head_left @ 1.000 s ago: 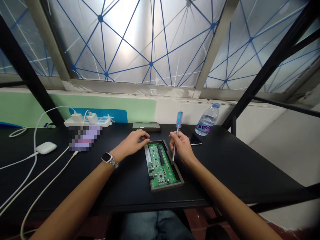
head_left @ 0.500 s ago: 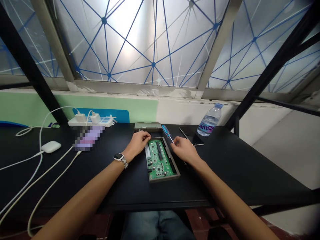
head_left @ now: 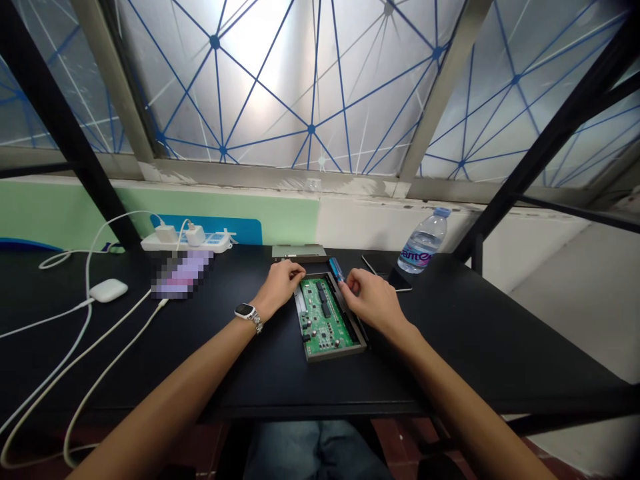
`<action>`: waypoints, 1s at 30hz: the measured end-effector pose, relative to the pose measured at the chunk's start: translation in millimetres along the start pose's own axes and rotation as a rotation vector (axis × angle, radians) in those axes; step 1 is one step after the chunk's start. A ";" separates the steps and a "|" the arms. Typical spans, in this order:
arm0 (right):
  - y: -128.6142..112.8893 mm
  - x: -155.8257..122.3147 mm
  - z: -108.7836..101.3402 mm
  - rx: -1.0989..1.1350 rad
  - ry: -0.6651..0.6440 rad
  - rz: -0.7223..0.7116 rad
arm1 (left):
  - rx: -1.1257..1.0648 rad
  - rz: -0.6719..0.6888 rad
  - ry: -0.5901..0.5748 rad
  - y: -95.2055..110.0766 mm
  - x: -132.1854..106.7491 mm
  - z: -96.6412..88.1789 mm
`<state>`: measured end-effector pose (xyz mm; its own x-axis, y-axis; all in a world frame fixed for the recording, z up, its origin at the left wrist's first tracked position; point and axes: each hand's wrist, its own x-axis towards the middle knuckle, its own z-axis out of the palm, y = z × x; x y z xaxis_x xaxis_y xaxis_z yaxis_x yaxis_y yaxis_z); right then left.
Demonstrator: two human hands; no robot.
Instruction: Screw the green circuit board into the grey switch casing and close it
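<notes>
A green circuit board (head_left: 325, 313) lies in a shallow grey metal case (head_left: 335, 356) on the black desk. My left hand (head_left: 281, 285), with a watch (head_left: 246, 311) on its wrist, is at the case's far left corner. Its thumb and fingertips are pressed together there; anything between them is too small to make out. Beyond the case's right side, my right hand (head_left: 373, 297) has its fingers closed at the lower end of a screwdriver's blue handle (head_left: 335, 268). The handle points away from me, and the fingers hide most of the shaft.
A grey metal panel (head_left: 299, 251) lies behind the case. A dark flat device (head_left: 400, 280) and a water bottle (head_left: 423, 241) are at the back right. To the left are a phone (head_left: 184, 275), a white earbud case (head_left: 109, 291), a power strip (head_left: 220, 243) and white cables (head_left: 107, 353).
My right hand has moved up along the screwdriver from its shaft to the handle. My left hand stays at the case corner. The whole view has shifted slightly.
</notes>
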<state>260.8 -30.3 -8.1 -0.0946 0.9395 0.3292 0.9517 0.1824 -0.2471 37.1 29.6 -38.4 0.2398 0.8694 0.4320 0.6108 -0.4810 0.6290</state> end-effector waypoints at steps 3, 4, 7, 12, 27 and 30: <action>-15.0 -9.3 1.2 0.002 0.019 -0.309 | -0.006 -0.002 0.001 -3.6 0.8 1.5; -19.8 -11.7 2.6 -0.034 -0.010 -0.355 | -0.002 0.002 0.004 -4.6 1.0 2.0; -29.6 -14.6 7.2 -0.145 -0.066 -0.355 | 0.007 0.008 0.008 -6.3 1.3 3.3; -33.6 -12.1 12.0 -0.218 -0.074 -0.346 | 0.033 0.025 -0.005 -4.0 0.4 0.1; -45.4 -11.7 14.5 -0.164 -0.027 -0.342 | -0.063 -0.103 -0.058 -7.7 0.1 -18.1; -48.4 -11.4 13.5 -0.164 -0.014 -0.342 | -0.046 -0.097 -0.050 -5.4 -0.8 -18.6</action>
<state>211.9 -45.9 -12.1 -0.4180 0.8366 0.3542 0.8984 0.4385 0.0247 19.5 29.4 -30.1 0.2189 0.9163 0.3354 0.5978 -0.3976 0.6960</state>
